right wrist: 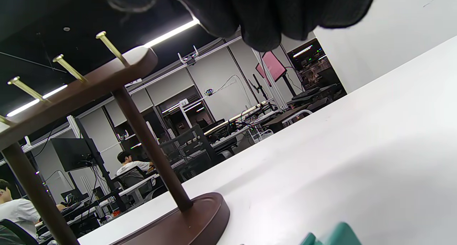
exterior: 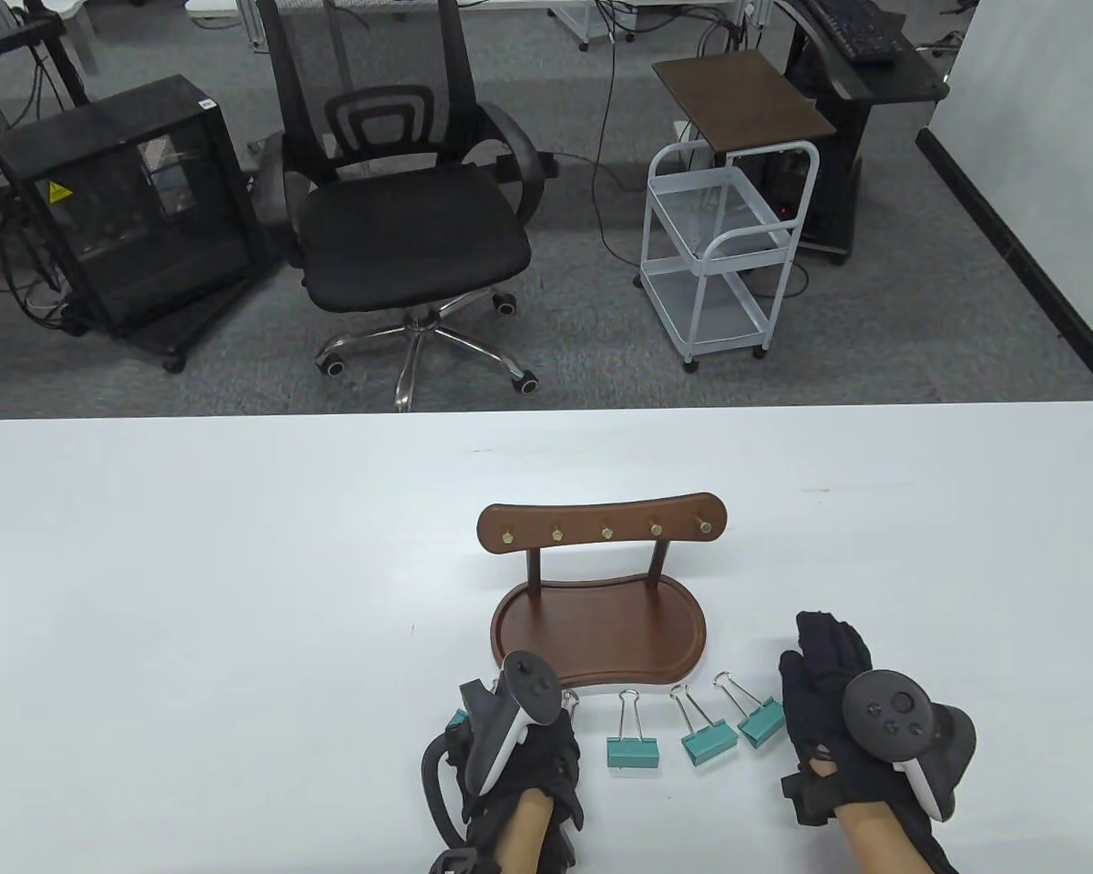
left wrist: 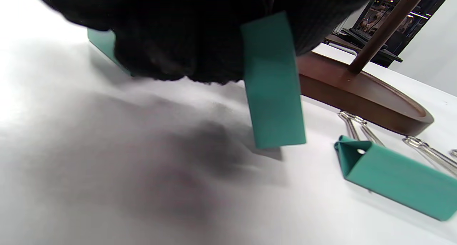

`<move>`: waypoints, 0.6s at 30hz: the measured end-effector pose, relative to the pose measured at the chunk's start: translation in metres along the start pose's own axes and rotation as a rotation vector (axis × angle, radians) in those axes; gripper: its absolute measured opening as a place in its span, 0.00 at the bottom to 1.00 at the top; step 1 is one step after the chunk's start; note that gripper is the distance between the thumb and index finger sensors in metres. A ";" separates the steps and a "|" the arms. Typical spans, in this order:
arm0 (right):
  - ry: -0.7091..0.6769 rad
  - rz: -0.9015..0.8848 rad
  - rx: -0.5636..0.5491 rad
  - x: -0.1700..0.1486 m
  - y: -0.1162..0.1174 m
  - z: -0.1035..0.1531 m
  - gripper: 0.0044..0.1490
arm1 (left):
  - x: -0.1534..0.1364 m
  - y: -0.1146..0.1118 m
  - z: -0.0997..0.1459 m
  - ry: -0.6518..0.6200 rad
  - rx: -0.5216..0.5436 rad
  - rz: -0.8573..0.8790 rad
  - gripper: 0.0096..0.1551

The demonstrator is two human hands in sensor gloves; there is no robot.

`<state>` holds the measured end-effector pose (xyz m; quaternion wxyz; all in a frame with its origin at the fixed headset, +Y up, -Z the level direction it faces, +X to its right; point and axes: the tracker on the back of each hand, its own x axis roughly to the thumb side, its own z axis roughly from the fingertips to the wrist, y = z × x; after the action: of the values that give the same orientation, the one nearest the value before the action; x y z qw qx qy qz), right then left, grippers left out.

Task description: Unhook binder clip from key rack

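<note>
All five brass hooks on the key rack (exterior: 601, 533) stand bare, so the unhooking looks nearly finished; the step in hand appears to be laying down the last clip. In the left wrist view, the left hand (exterior: 519, 756) holds a teal binder clip (left wrist: 273, 80) at the top centre of the frame, its lower edge at or just above the white table (exterior: 237, 592) (contact is hard to judge through the blur). Another teal edge shows behind the glove at upper left, possibly a second clip. The next move, I judge, calls for letting this clip go so that it lies flat beside the others without knocking them.

Three binder clips already lie in a row along the lower centre of the table view: a left one (exterior: 633, 748), a middle one (exterior: 709, 739) and a right one (exterior: 761, 721), all just in front of the rack's kidney-shaped tray (exterior: 598, 633). The right hand (exterior: 829, 701) rests on the table at lower right with its fingers stretched out, gripping nothing, just beside the rightmost clip.

The nearest lying clip sits close to the held one, leaving little room to set it down. Beyond the table, an office chair (exterior: 401, 209) and a white trolley (exterior: 724, 237) stand well clear.
</note>
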<state>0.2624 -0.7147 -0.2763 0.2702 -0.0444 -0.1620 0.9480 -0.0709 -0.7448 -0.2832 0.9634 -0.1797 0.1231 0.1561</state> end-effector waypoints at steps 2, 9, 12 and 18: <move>0.000 0.001 0.000 0.000 0.000 0.000 0.38 | 0.001 0.000 0.000 0.000 0.015 -0.020 0.25; -0.003 0.004 0.002 0.000 0.000 0.000 0.38 | 0.013 -0.003 0.004 -0.014 0.126 -0.267 0.24; -0.004 0.004 0.002 0.000 0.000 0.000 0.38 | 0.017 -0.004 0.004 -0.014 0.149 -0.342 0.24; -0.003 0.005 0.006 0.000 0.000 0.000 0.38 | 0.020 -0.006 0.004 -0.010 0.170 -0.422 0.24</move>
<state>0.2623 -0.7143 -0.2758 0.2676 -0.0425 -0.1593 0.9493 -0.0496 -0.7437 -0.2831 0.9870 -0.1188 0.0906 -0.0592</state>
